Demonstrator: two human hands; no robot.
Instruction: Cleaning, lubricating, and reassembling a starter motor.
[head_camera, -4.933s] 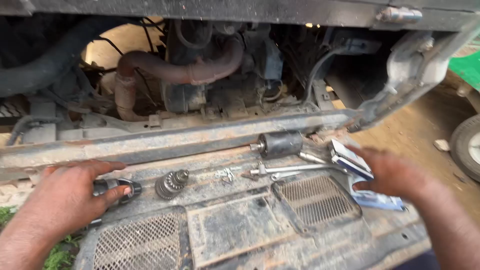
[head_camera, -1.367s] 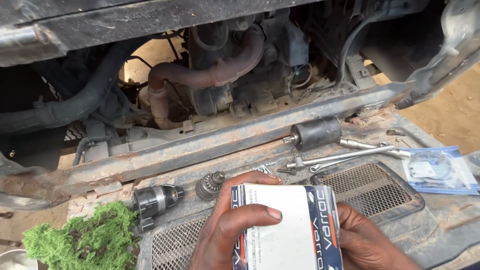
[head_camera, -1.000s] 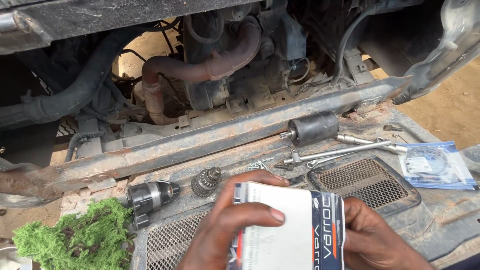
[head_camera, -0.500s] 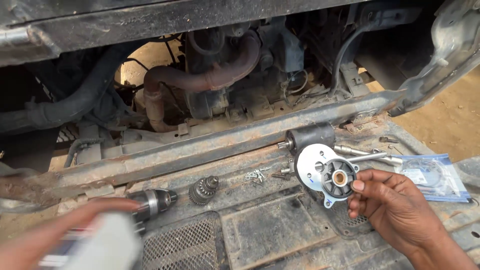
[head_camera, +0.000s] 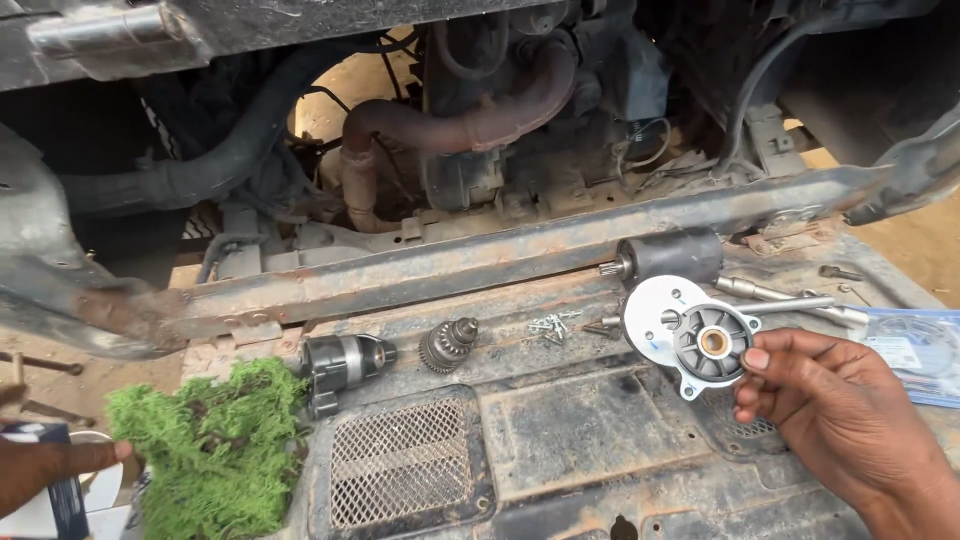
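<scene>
Rusty crossbeam running across the opened vehicle front, dusty hoses and a reddish bent pipe behind. Below, on the dirty metal panel: a dark cylindrical motor body against the beam, a small gear part and a black-and-silver part just beside each other, loose screws between. Long metal tool at right, clear plastic packet beside. Green moss clump at lower left, next to a mesh grille.

View: single head camera, no second view.
Facing: downward and forward, onto panel and engine bay.
Range: close, arm's reach.
</scene>
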